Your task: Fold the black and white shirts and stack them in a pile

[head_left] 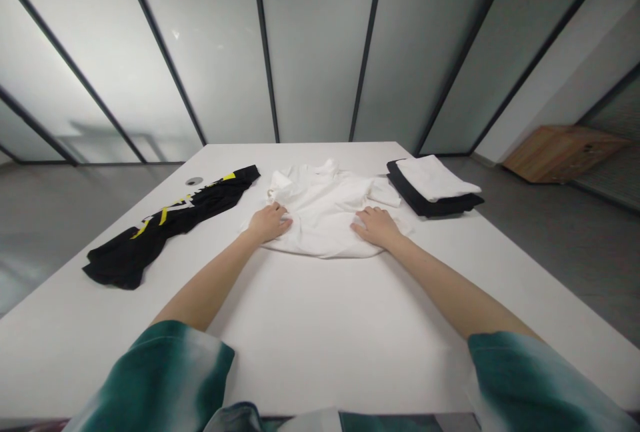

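A white T-shirt (323,212) lies spread and wrinkled on the table, its collar toward the far side and its hem toward me. My left hand (270,223) rests on the shirt's left side near the hem, fingers stretched out. On the right side, my right hand (377,225) lies with its fingers spread over the fabric. Both palms face down and neither hand grips the cloth.
Left of the shirt lies a crumpled black garment (175,222) with yellow and white markings. A folded white garment (435,177) sits on folded black cloth (425,207) at the right edge of the white table (325,325). A round grommet (194,181) is at the far left. Frosted panels stand behind.
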Tool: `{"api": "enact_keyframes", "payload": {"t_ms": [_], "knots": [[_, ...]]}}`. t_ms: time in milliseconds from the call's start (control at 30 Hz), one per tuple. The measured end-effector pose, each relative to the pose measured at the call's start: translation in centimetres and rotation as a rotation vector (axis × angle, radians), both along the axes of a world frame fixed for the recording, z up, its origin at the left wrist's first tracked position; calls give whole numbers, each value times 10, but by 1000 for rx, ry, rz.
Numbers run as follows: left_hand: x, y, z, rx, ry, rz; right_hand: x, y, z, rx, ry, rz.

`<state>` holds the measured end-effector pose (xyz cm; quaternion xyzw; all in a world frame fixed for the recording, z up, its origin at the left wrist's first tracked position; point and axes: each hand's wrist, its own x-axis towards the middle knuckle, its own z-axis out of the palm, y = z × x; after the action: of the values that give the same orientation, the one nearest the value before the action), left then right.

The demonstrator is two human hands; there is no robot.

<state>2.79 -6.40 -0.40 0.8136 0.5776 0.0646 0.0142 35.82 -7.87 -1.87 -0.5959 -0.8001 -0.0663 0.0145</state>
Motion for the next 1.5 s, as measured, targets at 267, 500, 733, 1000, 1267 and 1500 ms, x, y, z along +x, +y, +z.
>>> {"api": "enact_keyframes", "payload": {"t_ms": [267,500,733,1000,1267,1500], "knots": [[-12,-16,21,-156,-18,-67,2,-4,16,41,-10,134],[-4,20,31,166,-271,81,-5,31,27,127,149,98],[25,46,-7,-78,13,-17,-19,57,-2,-97,101,44],[3,47,-14,-60,38,63,-23,9,-3,-81,-6,2],[19,39,20,-87,200,186,-37,0,46,-166,-89,-18],[56,34,9,-90,186,106,-22,51,16,-101,6,17]]}}
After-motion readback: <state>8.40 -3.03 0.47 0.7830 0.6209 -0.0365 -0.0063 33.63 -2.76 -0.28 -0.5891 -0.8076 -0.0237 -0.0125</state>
